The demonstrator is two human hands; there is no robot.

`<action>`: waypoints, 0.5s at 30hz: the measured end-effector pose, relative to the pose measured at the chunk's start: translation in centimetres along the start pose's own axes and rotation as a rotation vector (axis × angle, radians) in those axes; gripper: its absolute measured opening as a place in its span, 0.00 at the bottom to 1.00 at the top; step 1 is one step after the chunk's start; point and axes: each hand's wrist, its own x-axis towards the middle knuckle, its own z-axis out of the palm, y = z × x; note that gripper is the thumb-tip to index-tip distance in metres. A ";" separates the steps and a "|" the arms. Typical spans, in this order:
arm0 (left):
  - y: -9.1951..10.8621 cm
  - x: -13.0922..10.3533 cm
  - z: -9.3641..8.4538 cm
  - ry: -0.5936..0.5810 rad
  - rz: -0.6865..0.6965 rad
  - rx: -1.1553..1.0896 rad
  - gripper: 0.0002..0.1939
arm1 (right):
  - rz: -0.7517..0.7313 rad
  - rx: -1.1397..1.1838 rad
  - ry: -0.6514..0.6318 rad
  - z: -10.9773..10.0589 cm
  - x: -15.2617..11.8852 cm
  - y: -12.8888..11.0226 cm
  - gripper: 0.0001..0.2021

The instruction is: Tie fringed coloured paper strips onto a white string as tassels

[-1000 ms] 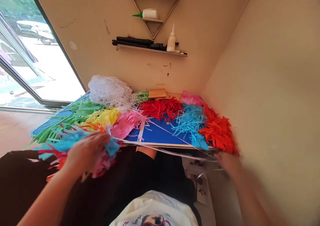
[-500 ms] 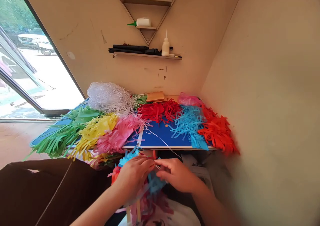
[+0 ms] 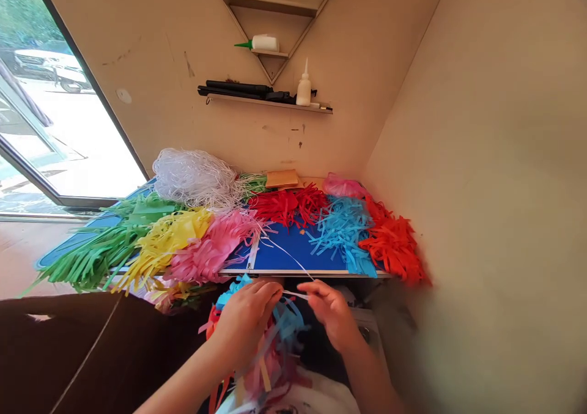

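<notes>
My left hand is closed at the top of a string of fringed paper tassels. Blue, red, pink and cream strips hang below it over my lap. My right hand pinches a white string, stretched taut across the short gap between my hands. From the right fingers the string also runs back over the table edge toward a large white tangle of string. The exact grip of my left fingertips is hidden behind the back of the hand.
On the blue table lie green, yellow, pink, red, light blue and orange-red fringe piles. Glue bottles stand on wall shelves. A wall closes the right side; a doorway is left.
My right hand has moved right and away from my left hand, drawing the white string out between them. My left hand stays nearly in place.
</notes>
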 end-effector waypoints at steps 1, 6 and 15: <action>0.3 0.0 0.2 0.014 -0.015 -0.027 0.15 | -0.027 -0.020 0.004 0.5 -0.1 0.2 0.30; 1.7 1.0 1.4 0.111 -0.063 -0.410 0.11 | -0.091 -0.124 -0.168 4.1 0.7 1.0 0.23; -1.3 0.6 5.7 -0.135 -0.304 -1.466 0.55 | 0.114 0.180 0.156 3.1 3.3 -0.2 0.18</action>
